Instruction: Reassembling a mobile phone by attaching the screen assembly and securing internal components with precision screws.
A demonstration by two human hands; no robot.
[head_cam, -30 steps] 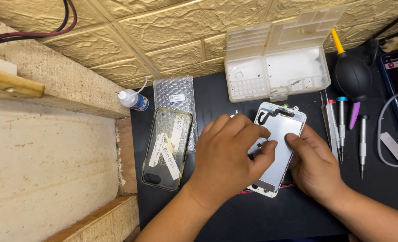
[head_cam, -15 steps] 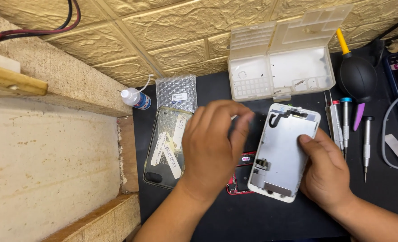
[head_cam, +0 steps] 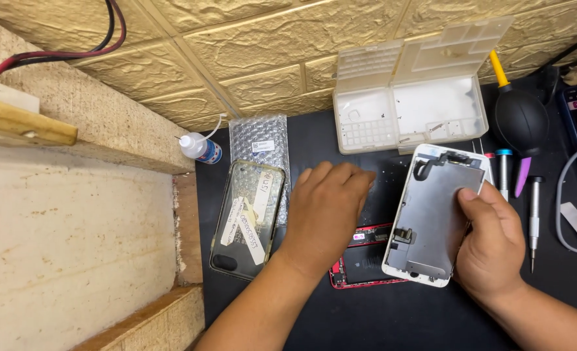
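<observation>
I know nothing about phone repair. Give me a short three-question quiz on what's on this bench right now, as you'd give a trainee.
1. True or false: the right hand holds the white screen panel with its metal back facing up.
2. What does the left hand press on? A) black blower bulb B) red phone body C) glue bottle
3. What lies directly left of the left hand?

Key:
1. True
2. B
3. A clear phone case with paper strips on it, partly over a bubble-wrap bag.

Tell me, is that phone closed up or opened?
Opened. The right hand holds the white screen panel lifted off, metal back showing, while the left hand presses the red phone body.
</observation>
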